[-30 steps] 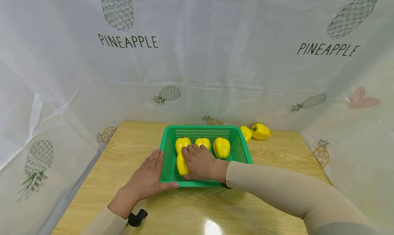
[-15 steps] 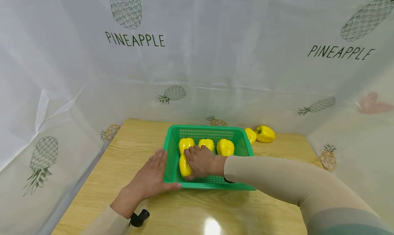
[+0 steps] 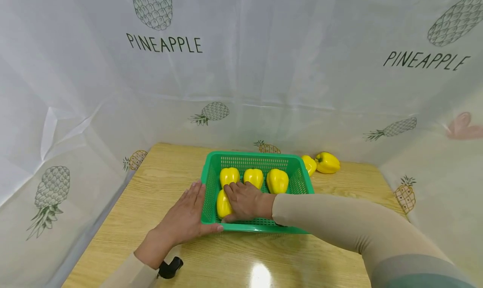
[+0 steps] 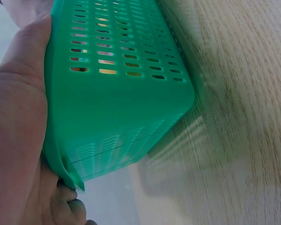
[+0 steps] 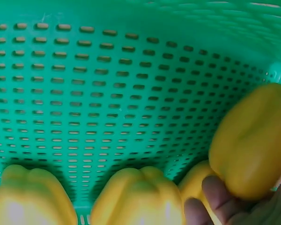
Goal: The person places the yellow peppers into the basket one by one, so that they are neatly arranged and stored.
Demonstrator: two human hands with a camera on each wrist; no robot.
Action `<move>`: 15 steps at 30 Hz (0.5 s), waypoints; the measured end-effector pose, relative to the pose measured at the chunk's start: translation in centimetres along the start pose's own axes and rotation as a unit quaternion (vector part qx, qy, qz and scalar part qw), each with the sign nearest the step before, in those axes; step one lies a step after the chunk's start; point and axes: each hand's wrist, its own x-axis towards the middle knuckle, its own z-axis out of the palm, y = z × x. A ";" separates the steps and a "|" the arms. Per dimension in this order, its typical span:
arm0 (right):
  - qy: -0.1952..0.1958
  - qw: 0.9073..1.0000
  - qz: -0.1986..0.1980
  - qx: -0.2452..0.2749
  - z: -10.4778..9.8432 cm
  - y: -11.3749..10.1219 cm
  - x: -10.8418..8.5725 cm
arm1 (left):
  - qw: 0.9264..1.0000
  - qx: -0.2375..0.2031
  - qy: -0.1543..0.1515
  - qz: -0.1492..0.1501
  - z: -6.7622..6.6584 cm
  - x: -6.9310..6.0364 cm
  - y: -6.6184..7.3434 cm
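In the head view, my right hand [image 3: 245,201] reaches into a green plastic basket [image 3: 260,228] and grips a yellow bell pepper [image 3: 223,205] at the front left corner. The right wrist view shows fingertips against this pepper [image 5: 253,140]; the thumb is hidden there. Three more bell peppers lie in a row behind: left [image 3: 229,177], middle [image 3: 253,177] and right [image 3: 277,181]. My left hand [image 3: 183,216] rests on the basket's near left corner, fingers straight along the left side, thumb on the front rim. From the left wrist, the basket's perforated wall [image 4: 117,98] fills the view.
Two more yellow bell peppers, one partly hidden [image 3: 310,165] and one whole [image 3: 327,162], lie on the wooden table [image 3: 170,166] behind the basket's right side. A white pineapple-print sheet [image 3: 264,70] hangs around the table's back and sides.
The gripped bell pepper has shifted slightly left, toward the basket's left wall, with my right hand. My left hand keeps its place on the basket corner. The head view has shifted a little.
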 end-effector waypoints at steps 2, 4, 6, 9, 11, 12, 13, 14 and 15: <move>-0.007 1.000 -0.012 0.010 0.1 0.0 -0.1 | 1.000 0.002 0.002 0.001 -0.1 0.0 0.0; -0.014 0.999 -0.025 0.019 0.1 0.0 -0.2 | 1.000 0.001 0.004 0.002 -0.1 0.0 0.1; -0.019 0.999 -0.036 0.023 0.1 0.0 -0.3 | 1.000 0.001 0.004 0.001 -0.1 0.0 0.1; -0.020 0.999 -0.041 0.018 0.1 0.0 -0.4 | 1.000 0.001 0.002 -0.001 -0.1 0.0 0.1; -0.019 0.999 -0.041 0.009 0.1 0.0 -0.3 | 1.000 0.000 0.001 -0.003 -0.1 0.0 0.1; -0.018 0.999 -0.042 0.005 0.1 0.0 -0.4 | 1.000 -0.002 0.002 -0.003 -0.1 0.0 0.2; -0.017 0.999 -0.044 0.002 0.1 0.0 -0.3 | 1.000 -0.002 0.002 -0.003 -0.2 0.0 0.2; -0.016 0.999 -0.045 0.000 0.2 0.0 -0.3 | 1.000 -0.004 0.004 -0.004 -0.2 0.0 0.2; -0.015 0.999 -0.046 -0.003 0.2 0.0 -0.4 | 1.000 -0.006 0.003 -0.005 -0.3 -0.1 0.3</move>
